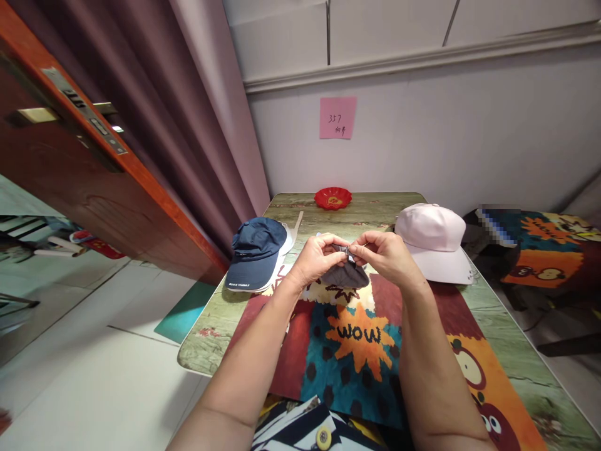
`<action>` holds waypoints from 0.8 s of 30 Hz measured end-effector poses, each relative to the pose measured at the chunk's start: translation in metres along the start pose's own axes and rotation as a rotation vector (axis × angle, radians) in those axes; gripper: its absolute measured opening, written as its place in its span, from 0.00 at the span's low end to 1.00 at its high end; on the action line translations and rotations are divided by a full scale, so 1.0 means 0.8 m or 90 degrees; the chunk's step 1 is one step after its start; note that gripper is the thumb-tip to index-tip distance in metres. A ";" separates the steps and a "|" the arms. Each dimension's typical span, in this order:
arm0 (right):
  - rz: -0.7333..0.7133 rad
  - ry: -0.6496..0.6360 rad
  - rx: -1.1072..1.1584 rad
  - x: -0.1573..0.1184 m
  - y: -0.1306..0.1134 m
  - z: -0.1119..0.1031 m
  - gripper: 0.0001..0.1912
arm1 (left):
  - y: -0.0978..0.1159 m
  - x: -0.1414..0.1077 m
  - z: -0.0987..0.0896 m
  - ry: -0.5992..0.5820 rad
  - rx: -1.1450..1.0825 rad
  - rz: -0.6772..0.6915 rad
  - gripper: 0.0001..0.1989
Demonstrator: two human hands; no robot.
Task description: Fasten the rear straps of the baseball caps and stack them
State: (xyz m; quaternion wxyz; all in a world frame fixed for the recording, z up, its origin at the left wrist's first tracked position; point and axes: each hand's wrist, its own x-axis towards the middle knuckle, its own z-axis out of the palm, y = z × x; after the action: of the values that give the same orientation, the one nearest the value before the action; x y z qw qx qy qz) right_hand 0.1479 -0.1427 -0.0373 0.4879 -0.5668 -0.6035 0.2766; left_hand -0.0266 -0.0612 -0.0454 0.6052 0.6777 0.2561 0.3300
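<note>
Two bare hands meet over the middle of the tabletop (pixel 211 332), nearly touching. Between them, a small dark grey cloth piece (pixel 346 277) with a quilted look hangs just below the fingertips, above the far part of a printed mat (pixel 350 388). Left hand (pixel 322 255): thumb and forefinger closed in a pinch on one side of a small shiny clasp (pixel 348 252) at the cloth's upper edge. Right hand (pixel 382 252): thumb and forefinger likewise pinched, on the clasp's other side. Fingers cover much of it; it may be a metal buckle on a strap, but the view is too small to be sure.

Left of the hands, a navy cap (pixel 257 245) sits with its brim toward the wearer, small white lettering along the edge; something white shows beside and beneath it. Right of the hands, a pale pink cap (pixel 432 233), crown up, brim also toward the wearer, small metal rings at the brim's right corner. Red scalloped dish (pixel 333 198) near the tabletop's far edge. Pink paper note (pixel 338 118) on the wall above, "357" handwritten. Mat shows "WOW" in an orange burst on teal, cartoon faces at right.
</note>
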 end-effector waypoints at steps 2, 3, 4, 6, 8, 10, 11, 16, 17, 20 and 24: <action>0.001 0.014 0.003 0.000 -0.001 0.001 0.17 | 0.000 0.001 0.000 -0.007 -0.002 0.003 0.13; 0.001 0.021 0.014 0.001 -0.001 0.002 0.17 | -0.001 0.001 0.001 -0.009 -0.006 0.010 0.13; 0.001 0.027 0.030 0.001 -0.001 0.003 0.17 | -0.001 0.001 0.001 -0.008 -0.011 0.019 0.14; 0.004 0.036 0.065 0.002 0.000 0.005 0.17 | -0.003 0.001 0.002 -0.002 -0.023 0.036 0.15; 0.010 0.040 0.096 0.003 0.000 0.007 0.18 | -0.005 0.002 0.003 0.002 -0.027 0.040 0.16; 0.015 0.041 0.116 0.004 0.001 0.008 0.18 | -0.006 0.002 0.003 -0.002 -0.026 0.029 0.17; 0.017 0.042 0.122 0.004 0.001 0.008 0.18 | -0.006 0.002 0.004 0.003 -0.027 0.027 0.18; 0.023 0.043 0.123 0.005 0.000 0.008 0.16 | -0.004 0.002 0.005 0.042 -0.026 0.049 0.19; 0.023 0.040 0.124 0.005 -0.001 0.007 0.15 | -0.003 0.002 0.005 0.033 -0.030 0.046 0.18; 0.030 0.026 0.143 0.003 -0.004 0.005 0.14 | 0.000 0.001 0.005 0.015 -0.042 0.034 0.17; 0.036 0.020 0.147 0.002 -0.006 0.002 0.13 | 0.004 -0.001 0.004 0.008 -0.058 0.031 0.17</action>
State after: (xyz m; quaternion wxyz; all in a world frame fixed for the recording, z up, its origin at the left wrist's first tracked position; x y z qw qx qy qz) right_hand 0.1449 -0.1417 -0.0329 0.5512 -0.5277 -0.5440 0.3488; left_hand -0.0249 -0.0641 -0.0426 0.6257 0.6531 0.2278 0.3606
